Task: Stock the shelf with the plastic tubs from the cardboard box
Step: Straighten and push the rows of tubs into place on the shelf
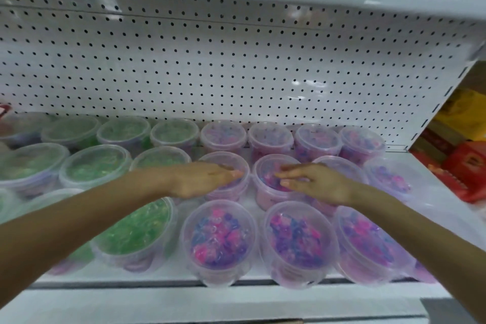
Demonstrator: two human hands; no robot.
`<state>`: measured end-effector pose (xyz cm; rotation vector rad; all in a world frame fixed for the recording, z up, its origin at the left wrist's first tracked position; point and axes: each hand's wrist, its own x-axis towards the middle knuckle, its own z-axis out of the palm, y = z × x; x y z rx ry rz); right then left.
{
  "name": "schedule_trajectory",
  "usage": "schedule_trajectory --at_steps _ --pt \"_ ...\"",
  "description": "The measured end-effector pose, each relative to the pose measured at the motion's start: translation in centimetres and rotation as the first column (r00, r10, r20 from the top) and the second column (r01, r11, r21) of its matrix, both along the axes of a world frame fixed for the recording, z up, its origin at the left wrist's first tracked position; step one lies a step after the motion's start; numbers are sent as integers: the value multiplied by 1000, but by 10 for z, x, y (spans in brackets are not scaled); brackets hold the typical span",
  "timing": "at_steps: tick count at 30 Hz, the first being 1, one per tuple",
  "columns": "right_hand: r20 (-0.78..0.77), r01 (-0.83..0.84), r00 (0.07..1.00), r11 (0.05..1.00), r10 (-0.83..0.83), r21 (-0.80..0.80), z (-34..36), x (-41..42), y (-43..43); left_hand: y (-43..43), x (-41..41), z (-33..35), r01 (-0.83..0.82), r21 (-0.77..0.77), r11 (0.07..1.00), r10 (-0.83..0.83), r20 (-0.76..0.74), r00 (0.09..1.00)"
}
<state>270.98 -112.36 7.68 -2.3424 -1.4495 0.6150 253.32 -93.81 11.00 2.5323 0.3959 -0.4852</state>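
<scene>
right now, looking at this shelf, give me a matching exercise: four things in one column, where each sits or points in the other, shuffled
Column one:
1. left hand
2. right hand
3. front green tub
4. red boxes

Column two:
a. far right edge of view
b. partly under the left forearm
c. fingers pointing right
d. fingers pointing left

Pairs: 1-c, 2-d, 3-b, 4-a
</scene>
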Motion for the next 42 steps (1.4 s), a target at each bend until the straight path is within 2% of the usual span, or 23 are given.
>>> schedule_trajectory --at_steps 3,6,11,17,21,28,38,40,42 --pt "42 27 999 999 -25 -43 -1 0 9 0 4 -6 -18 16 1000 19 -41 999" --pt "68 46 997 997 -43 -56 1 3 12 2 5 -7 -44 -2 999 44 -19 999" --pt "64 45 997 999 -43 -31 -6 -3 10 2 1 -13 20 41 999 -21 19 1000" --pt "206 102 974 994 -94 -29 -4 -8 11 20 -2 -16 38 29 999 -39 48 998" --pt "210 153 966 988 -150 -2 -6 -14 10 28 -1 -20 51 -7 999 -50 86 995" --pt "254 221 942 975 -220 24 -6 -27 18 29 3 -16 13 81 997 -20 78 997" --pt "239 234 944 972 -227 -1 -6 -29 21 13 -9 -13 -18 141 990 3 110 994" --pt "187 216 960 976 -209 -16 -3 -32 20 8 -10 -11 -20 233 972 -3 101 995" --pt "46 185 981 982 -186 28 4 -36 16 -1 -15 -9 -21 345 938 -30 142 989"
